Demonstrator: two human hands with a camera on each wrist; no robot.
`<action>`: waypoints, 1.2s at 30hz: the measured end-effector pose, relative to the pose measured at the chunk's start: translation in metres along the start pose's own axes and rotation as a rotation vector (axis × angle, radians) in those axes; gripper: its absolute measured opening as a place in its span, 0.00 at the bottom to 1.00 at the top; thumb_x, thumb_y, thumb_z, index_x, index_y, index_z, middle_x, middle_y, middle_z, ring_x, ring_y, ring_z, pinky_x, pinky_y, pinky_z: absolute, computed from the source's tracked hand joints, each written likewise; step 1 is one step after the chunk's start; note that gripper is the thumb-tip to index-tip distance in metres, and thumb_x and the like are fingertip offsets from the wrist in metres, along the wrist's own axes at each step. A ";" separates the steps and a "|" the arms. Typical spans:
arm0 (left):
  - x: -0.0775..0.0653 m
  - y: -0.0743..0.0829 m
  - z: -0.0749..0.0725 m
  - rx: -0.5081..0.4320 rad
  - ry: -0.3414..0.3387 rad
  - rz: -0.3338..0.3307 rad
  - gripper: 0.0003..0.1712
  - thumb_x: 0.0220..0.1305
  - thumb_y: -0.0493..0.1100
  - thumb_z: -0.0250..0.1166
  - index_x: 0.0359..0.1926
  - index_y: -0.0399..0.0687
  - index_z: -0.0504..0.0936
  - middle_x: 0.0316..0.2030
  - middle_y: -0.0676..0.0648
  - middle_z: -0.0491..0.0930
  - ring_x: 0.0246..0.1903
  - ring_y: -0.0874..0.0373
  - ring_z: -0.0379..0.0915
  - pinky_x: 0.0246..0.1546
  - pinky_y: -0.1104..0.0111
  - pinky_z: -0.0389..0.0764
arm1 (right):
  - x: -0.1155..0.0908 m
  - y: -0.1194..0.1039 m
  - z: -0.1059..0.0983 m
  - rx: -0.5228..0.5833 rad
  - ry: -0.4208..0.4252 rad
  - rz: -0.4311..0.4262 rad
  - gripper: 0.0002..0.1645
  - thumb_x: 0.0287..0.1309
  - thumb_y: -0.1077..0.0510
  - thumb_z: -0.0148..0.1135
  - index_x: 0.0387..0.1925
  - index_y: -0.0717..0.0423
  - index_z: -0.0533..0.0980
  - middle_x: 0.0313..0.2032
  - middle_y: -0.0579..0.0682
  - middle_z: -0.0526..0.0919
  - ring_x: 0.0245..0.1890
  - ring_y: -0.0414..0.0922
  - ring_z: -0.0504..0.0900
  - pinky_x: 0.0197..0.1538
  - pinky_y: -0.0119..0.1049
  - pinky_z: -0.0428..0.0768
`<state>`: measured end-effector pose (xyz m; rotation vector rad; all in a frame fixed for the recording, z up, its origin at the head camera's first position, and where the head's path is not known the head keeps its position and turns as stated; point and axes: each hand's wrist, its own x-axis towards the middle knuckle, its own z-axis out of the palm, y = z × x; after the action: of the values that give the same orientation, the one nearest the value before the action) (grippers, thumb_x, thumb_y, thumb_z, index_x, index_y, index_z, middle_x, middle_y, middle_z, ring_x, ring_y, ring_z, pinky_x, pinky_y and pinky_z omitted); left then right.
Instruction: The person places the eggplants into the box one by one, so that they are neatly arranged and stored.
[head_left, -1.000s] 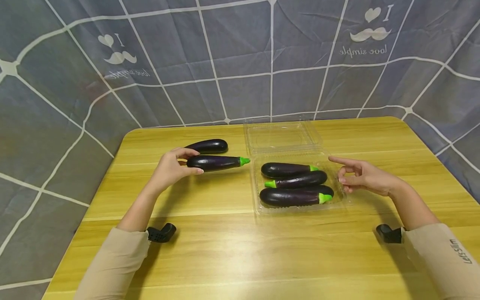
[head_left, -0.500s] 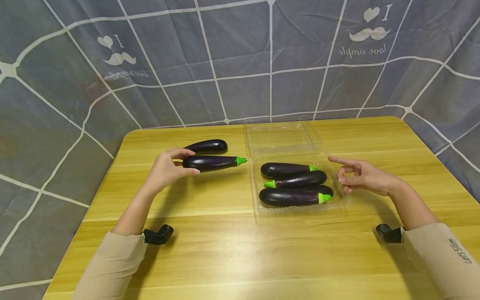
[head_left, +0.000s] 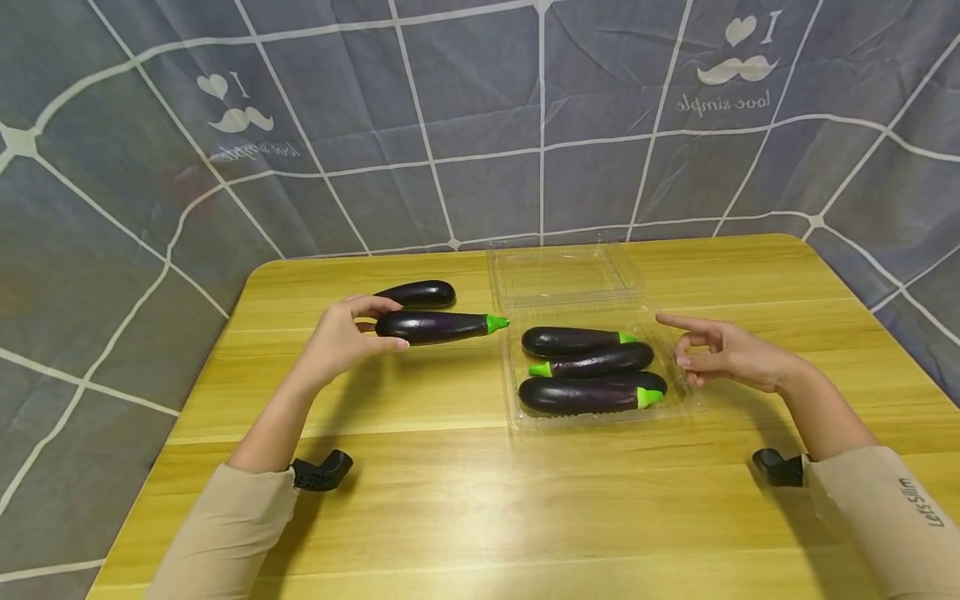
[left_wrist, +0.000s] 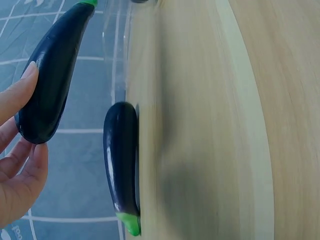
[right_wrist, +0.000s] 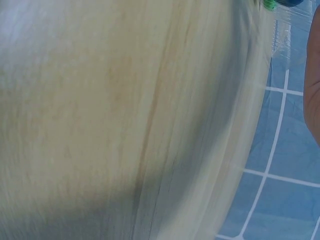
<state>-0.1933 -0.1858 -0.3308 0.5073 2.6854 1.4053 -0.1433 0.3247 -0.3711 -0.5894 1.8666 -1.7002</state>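
My left hand (head_left: 337, 343) pinches the blunt end of a dark purple eggplant (head_left: 435, 327) between thumb and fingers. It is held above the table, its green stem end pointing right towards the clear plastic box. Behind it another eggplant (head_left: 423, 292) lies on the table; the left wrist view shows that eggplant (left_wrist: 121, 157) whole, with its green tip. Several eggplants (head_left: 592, 362) lie side by side in the box (head_left: 517, 417). At the box's right edge is my right hand (head_left: 723, 354), index finger extended, other fingers loosely curled, nothing visible in its grasp. Whether it touches the box is unclear.
The box's hinged lid (head_left: 562, 275) lies folded back towards the table's far edge. A grey curtain (head_left: 487, 125) with white lines hangs behind and beside the wooden table (head_left: 450, 517). Black mounts (head_left: 322, 471) stick out from both wrists.
The left hand, with its eggplant, shifts slightly left and then back right, bringing the green tip nearer the box's left edge. The right hand and the box stay put.
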 end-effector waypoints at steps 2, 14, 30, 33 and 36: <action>0.001 0.003 0.003 -0.011 -0.006 0.007 0.27 0.44 0.41 0.76 0.48 0.41 0.80 0.49 0.44 0.75 0.48 0.50 0.70 0.52 0.58 0.74 | 0.000 0.000 0.000 -0.003 -0.001 -0.001 0.40 0.63 0.73 0.47 0.71 0.64 0.41 0.36 0.53 0.72 0.29 0.41 0.80 0.34 0.35 0.81; 0.013 0.021 0.033 -0.040 -0.074 0.077 0.28 0.43 0.41 0.77 0.48 0.42 0.80 0.49 0.46 0.75 0.48 0.51 0.70 0.51 0.59 0.75 | 0.002 0.000 -0.001 0.018 -0.010 -0.002 0.41 0.64 0.73 0.47 0.71 0.64 0.39 0.36 0.52 0.72 0.29 0.41 0.80 0.34 0.34 0.81; 0.028 0.049 0.100 -0.089 -0.159 0.179 0.26 0.41 0.40 0.78 0.45 0.42 0.82 0.43 0.48 0.77 0.43 0.56 0.71 0.44 0.67 0.78 | 0.002 0.000 0.001 0.004 -0.001 0.008 0.42 0.63 0.72 0.48 0.71 0.66 0.38 0.35 0.52 0.72 0.29 0.41 0.79 0.34 0.34 0.81; 0.030 0.054 0.110 -0.064 -0.167 0.211 0.27 0.41 0.41 0.78 0.46 0.41 0.82 0.43 0.48 0.78 0.43 0.56 0.71 0.43 0.69 0.78 | 0.001 -0.001 0.001 0.001 -0.003 0.008 0.42 0.63 0.72 0.48 0.71 0.65 0.38 0.35 0.52 0.72 0.29 0.41 0.79 0.34 0.34 0.81; 0.032 0.057 0.119 -0.041 -0.171 0.238 0.28 0.41 0.41 0.78 0.46 0.41 0.82 0.44 0.48 0.78 0.43 0.57 0.71 0.41 0.71 0.78 | 0.001 0.000 0.000 0.006 -0.010 0.001 0.42 0.64 0.72 0.47 0.71 0.65 0.38 0.35 0.52 0.72 0.29 0.41 0.79 0.34 0.34 0.81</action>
<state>-0.1835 -0.0518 -0.3507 0.9240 2.5227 1.3936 -0.1439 0.3244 -0.3708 -0.5936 1.8535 -1.6986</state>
